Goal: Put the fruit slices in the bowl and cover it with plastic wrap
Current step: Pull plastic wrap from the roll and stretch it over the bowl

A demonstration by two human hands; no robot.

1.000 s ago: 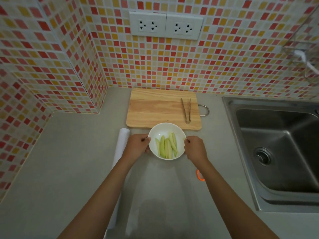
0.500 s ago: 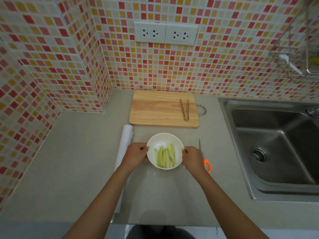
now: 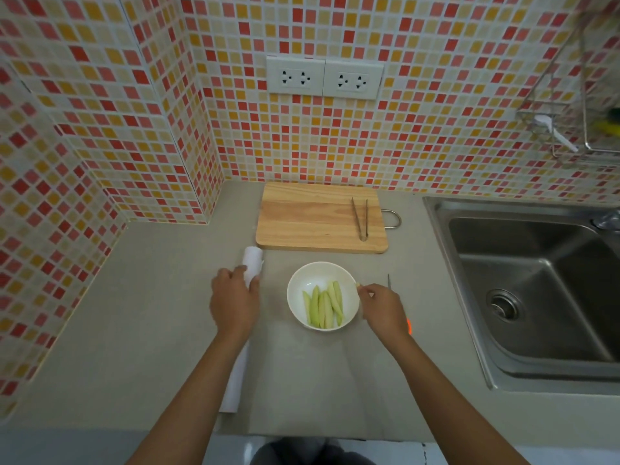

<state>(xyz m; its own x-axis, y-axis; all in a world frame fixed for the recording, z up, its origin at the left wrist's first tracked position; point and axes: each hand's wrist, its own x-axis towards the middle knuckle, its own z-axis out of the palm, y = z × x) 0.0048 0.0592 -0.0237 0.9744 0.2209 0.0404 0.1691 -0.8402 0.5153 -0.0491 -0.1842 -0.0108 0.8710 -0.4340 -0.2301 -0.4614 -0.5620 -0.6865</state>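
A white bowl (image 3: 323,275) stands on the grey counter in front of the cutting board, with several pale green fruit slices (image 3: 323,307) lying in it. It sits on a clear sheet of plastic wrap (image 3: 302,380) spread out from the white plastic wrap roll (image 3: 252,265) to its left. My left hand (image 3: 235,303) lies over the upper part of the roll and grips it. My right hand (image 3: 382,307) is at the bowl's right rim, thumb and forefinger pinched there. What exactly the fingertips pinch is too small to tell.
A wooden cutting board (image 3: 312,216) with metal tongs (image 3: 360,218) lies behind the bowl. Scissors with an orange handle (image 3: 408,325) lie under my right hand. A steel sink (image 3: 536,297) fills the right side. Tiled walls stand behind and to the left.
My left hand let go of the bowl's left rim and moved left onto the plastic wrap roll. My right hand stays at the right rim. The camera view pulled back.
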